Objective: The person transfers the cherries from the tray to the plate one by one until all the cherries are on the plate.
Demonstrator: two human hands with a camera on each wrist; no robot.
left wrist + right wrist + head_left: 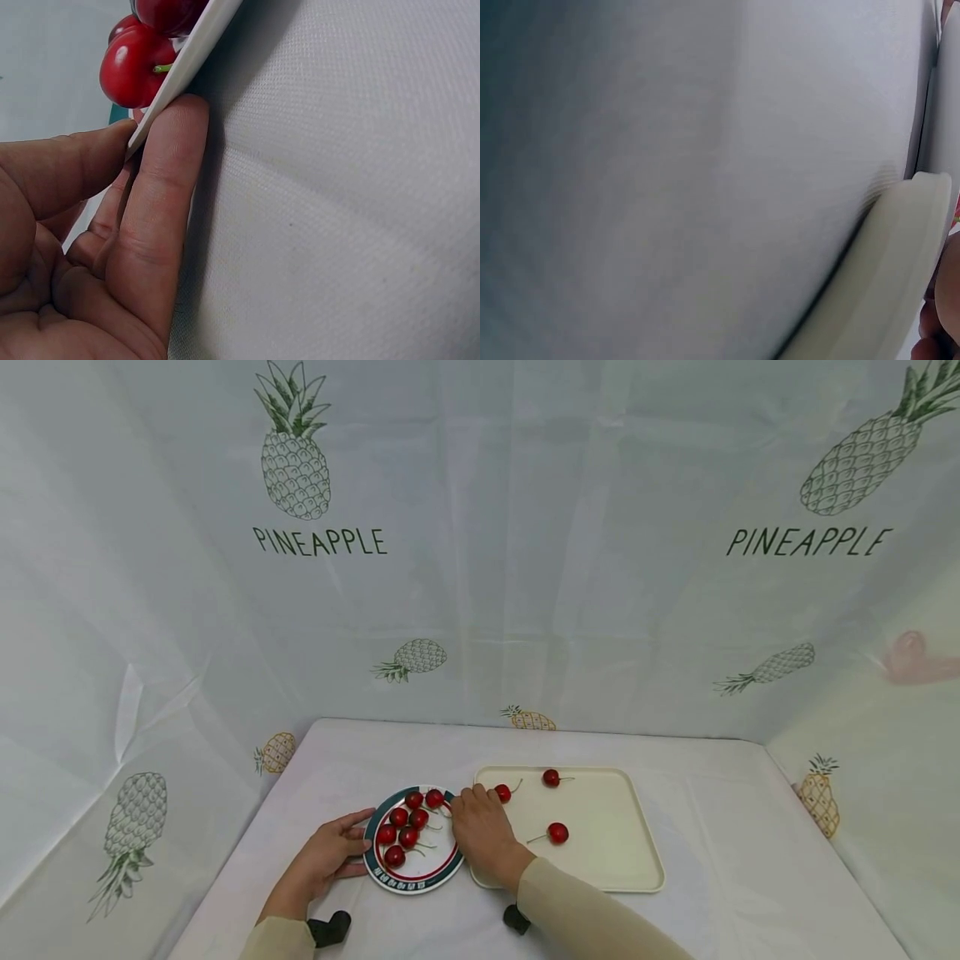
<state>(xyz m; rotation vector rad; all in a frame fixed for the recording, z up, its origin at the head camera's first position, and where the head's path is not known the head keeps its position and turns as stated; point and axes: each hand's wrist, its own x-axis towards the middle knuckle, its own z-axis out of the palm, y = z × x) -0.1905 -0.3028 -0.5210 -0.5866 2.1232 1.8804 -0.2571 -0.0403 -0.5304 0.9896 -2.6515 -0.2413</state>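
My left hand (322, 860) grips the left rim of a round plate (412, 885) with a dark green border and red ring. In the left wrist view its thumb lies over the rim and a finger (161, 187) under it. Several dark red cherries (408, 837) with stems sit on the plate, mostly to its left. My right hand (487, 835) is bent over the gap between the plate's right rim and a cream tray (607, 860). Its fingertips are hidden, and I cannot tell whether they hold anything. Beside its knuckles lies a cherry (502, 792) on the tray.
Two more cherries lie on the tray, one near its back edge (551, 777) and one near the middle (557, 833). A white cloth (720, 827) covers the table. Behind and beside it hang white sheets (555, 593) printed with pineapples.
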